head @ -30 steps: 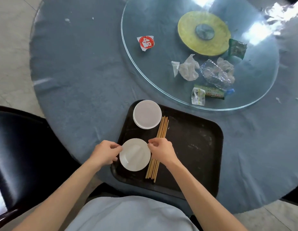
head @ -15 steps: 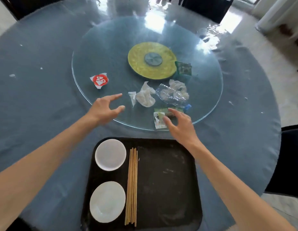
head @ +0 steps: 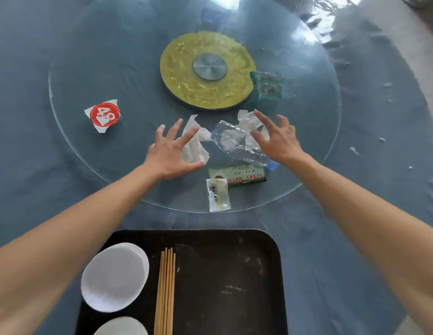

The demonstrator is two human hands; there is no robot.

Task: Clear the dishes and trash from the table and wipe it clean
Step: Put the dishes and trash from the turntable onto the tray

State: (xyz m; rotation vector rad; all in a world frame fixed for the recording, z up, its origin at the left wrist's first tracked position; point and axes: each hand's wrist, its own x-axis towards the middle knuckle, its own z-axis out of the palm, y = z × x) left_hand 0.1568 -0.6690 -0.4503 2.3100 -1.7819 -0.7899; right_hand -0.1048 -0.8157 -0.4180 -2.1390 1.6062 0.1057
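Both hands hang spread and empty over the trash on the glass turntable [head: 94,76] — the left hand [head: 170,154] above a crumpled tissue [head: 195,146], the right hand [head: 277,139] over the crushed plastic bottle [head: 237,143]; a hasty grab could spin the glass or scatter the loose wrappers [head: 219,194] nearer the edge; plates [head: 114,276] and chopsticks [head: 166,291] already lie on the near black tray [head: 230,281]; crumbs dot the blue tablecloth [head: 29,141] at right — bright window glare far off.

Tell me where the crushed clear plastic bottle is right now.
In the head view the crushed plastic bottle lies on the glass turntable, between the open left hand and right hand, just beyond the green packet.
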